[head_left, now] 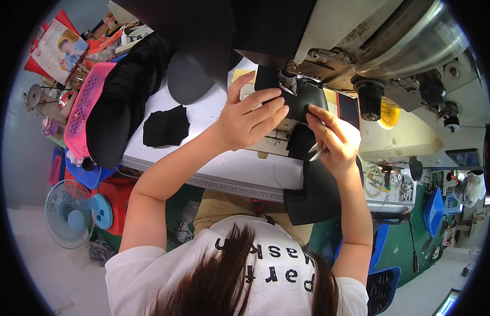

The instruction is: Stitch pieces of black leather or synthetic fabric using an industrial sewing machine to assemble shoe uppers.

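Note:
Under the presser foot (288, 84) of a sewing machine (334, 66) lies a smooth black leather-like piece (307, 100). My left hand (251, 117) rests beside the foot with its fingers outstretched and spread, fingertips at the piece's left side. My right hand (337, 136) pinches the piece's near right edge between thumb and fingers. Metal thread snips (318, 151) are tucked in that same hand, with part of them hidden by the fingers. Below it, a larger black strip (316, 197) hangs over the table's front edge toward my lap.
Left on the white table (213, 158) lie a small black cloth piece (166, 126) and a rounded black panel (188, 79). A pink basket (86, 113) heaped with long black pieces (110, 124) stands beyond. A fan (71, 216) is at lower left; blue crates (433, 210) are at right.

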Available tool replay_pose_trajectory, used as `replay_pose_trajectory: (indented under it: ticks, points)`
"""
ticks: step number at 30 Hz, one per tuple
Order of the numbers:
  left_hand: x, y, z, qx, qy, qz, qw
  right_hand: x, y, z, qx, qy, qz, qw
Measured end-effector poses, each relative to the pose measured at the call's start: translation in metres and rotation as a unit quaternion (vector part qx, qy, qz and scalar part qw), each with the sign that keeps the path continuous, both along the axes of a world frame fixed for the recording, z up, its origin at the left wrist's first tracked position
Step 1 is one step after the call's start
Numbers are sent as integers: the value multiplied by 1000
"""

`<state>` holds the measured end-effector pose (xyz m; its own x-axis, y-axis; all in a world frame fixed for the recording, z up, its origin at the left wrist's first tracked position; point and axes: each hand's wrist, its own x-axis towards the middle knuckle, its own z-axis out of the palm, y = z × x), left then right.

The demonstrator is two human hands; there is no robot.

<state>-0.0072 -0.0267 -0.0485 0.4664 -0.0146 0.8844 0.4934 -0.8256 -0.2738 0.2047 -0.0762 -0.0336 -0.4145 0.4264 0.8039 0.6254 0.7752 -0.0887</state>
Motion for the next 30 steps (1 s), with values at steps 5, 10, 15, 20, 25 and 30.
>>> replay_pose_trajectory:
  ticks: [5, 10, 15, 20, 25, 30]
  points:
    - [3, 15, 2, -19, 0, -6, 1000, 4, 14, 9, -43, -11, -14, 999]
    - [4, 27, 0, -13, 4, 21, 1000, 6, 24, 11, -97, -5, -27, 995]
    - [4, 29, 5, -42, -3, 15, 999, 9, 28, 5, -110, 16, -29, 993]
    - [4, 31, -3, -307, -171, -91, 932, 26, 0, 1, -152, 79, -127, 977]
    - [-19, 108, -56, -575, -311, -128, 746, 21, -16, 1, 46, 86, -83, 992]
    - [-19, 100, -33, -635, -360, -176, 660, 31, -29, -30, -254, 26, -96, 962]
